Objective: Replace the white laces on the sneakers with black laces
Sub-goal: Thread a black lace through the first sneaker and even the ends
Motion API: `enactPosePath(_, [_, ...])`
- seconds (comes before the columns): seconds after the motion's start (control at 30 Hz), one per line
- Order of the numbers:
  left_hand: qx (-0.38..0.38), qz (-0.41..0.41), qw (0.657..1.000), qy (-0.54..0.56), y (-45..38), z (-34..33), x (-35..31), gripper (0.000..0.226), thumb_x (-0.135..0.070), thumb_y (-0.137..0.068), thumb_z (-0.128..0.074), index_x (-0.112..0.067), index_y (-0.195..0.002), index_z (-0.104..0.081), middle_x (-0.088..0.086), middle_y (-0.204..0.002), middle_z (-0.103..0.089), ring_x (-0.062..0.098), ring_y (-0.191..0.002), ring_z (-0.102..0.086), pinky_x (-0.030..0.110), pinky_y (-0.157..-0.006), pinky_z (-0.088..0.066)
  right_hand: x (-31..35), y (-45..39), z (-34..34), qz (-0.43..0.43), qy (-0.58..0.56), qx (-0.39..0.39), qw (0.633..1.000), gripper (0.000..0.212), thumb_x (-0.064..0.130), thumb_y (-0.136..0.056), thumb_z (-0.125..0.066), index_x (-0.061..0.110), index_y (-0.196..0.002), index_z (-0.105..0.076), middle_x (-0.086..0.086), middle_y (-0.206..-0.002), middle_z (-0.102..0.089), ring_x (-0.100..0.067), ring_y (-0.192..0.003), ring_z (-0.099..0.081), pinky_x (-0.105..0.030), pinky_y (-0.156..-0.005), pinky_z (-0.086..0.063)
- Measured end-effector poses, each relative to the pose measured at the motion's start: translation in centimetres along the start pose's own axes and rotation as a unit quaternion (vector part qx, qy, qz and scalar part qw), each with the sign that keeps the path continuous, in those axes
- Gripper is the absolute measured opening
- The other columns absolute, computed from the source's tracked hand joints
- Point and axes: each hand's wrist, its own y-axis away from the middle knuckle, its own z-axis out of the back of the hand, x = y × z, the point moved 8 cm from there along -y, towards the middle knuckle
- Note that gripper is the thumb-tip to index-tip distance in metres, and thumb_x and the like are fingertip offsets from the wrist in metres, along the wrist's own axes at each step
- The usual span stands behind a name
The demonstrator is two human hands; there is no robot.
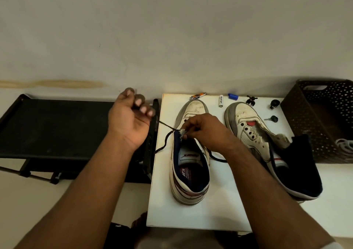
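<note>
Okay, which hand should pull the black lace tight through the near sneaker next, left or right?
Left, probably. The left hand is raised beside the sneaker with the black lace running taut toward it, while the right hand pinches at the eyelets, steadying the shoe.

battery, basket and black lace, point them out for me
battery (221, 101), head view, on the middle of its white body.
basket (298, 113), head view, on its perforated left wall.
black lace (165, 141), head view, on the loose stretch left of the near sneaker.
</note>
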Motion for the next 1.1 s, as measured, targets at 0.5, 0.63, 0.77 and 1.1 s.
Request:
enactPosePath(0.5, [0.097, -0.068, 0.844, -0.522, 0.3, -2.3, 2.4, 0.027, -0.022, -0.1, -0.047, -0.016, -0.077, -0.058, -0.006, -0.08, -0.059, 0.004, -0.071, -0.052, 0.024, -0.069, -0.039, -0.1, -0.1, 0.2, 0.002, 0.035, -0.008, 0.999, 0.022, 0.014, -0.084, -0.071, 0.017, -0.106, -0.073, 0.003, -0.099, -0.071, -0.003, -0.085, -0.059, -0.006, -0.066, -0.037])
enactPosePath(0.63, [-0.044, -0.015, 0.998, -0.043, 0.0, -1.0, 1.8, 0.034, -0.024, -0.102, -0.039, -0.019, -0.068, -0.045, 0.001, -0.07, -0.058, 0.01, -0.058, -0.051, 0.02, -0.057, -0.045, 0.3, 0.1, 0.3, 0.006, 0.057, -0.003, 0.998, 0.019, 0.015, -0.084, -0.07, 0.018, -0.102, -0.073, 0.002, -0.097, -0.072, -0.006, -0.084, -0.058, -0.006, -0.066, -0.037])
enactPosePath(0.77, [-0.076, 0.03, 0.996, -0.026, -0.4, -0.2, 2.8, 0.031, -0.034, -0.098, -0.049, -0.021, -0.072, -0.038, -0.004, -0.054, -0.029, 0.011, -0.044, -0.026, 0.022, -0.046, -0.036, 0.4, 0.1, 0.3, 0.006, 0.063, -0.003, 0.998, 0.018, 0.015, -0.084, -0.07, 0.019, -0.102, -0.074, 0.002, -0.098, -0.072, -0.005, -0.084, -0.058, -0.007, -0.065, -0.037])
enactPosePath(1.1, [0.252, 0.005, 0.559, -0.79, 0.7, -1.7, 5.0, 0.018, -0.022, -0.086, -0.071, -0.019, -0.103, -0.073, -0.001, -0.098, -0.071, 0.007, -0.084, -0.065, 0.027, -0.08, -0.054, 0.4, 0.2, 0.3, 0.001, 0.08, -0.003, 0.997, 0.019, 0.016, -0.084, -0.07, 0.019, -0.103, -0.074, 0.001, -0.101, -0.071, -0.007, -0.081, -0.057, -0.012, -0.063, -0.039])
